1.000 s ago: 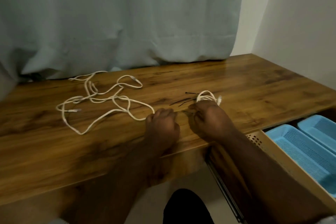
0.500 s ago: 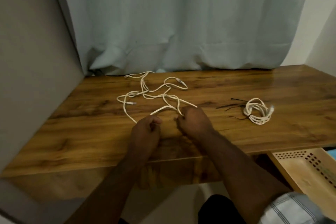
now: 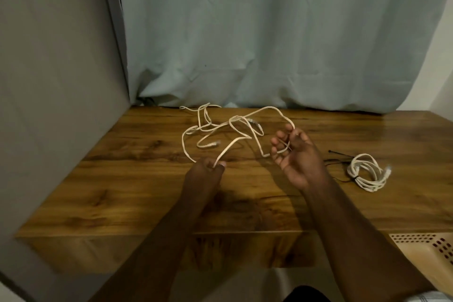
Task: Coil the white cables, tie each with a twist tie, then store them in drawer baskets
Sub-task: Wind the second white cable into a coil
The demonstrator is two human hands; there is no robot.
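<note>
Wall: on the far left we see a plain grey wall panel (image 3: 56, 81) meeting the brown wood-grain desk (image 3: 122, 191).
Loose cable: a long white cable (image 3: 208, 127) sprawls in tangled loops on the desk, in front of the pale blue curtain (image 3: 269, 32).
Left hand (image 3: 204, 174): our fingers pinch 1 strand of this cable, curled tight around it.
Right hand (image 3: 297, 154): raised palm-up, fingers bent with cable loops running through them.
Coiled cable: 1 white coiled cable bundle (image 3: 367, 171) lies near the right hand, tied, beside thin black twist ties (image 3: 339, 154).
Basket: a beige perforated plastic basket (image 3: 429, 250) sits at the lower right.
</note>
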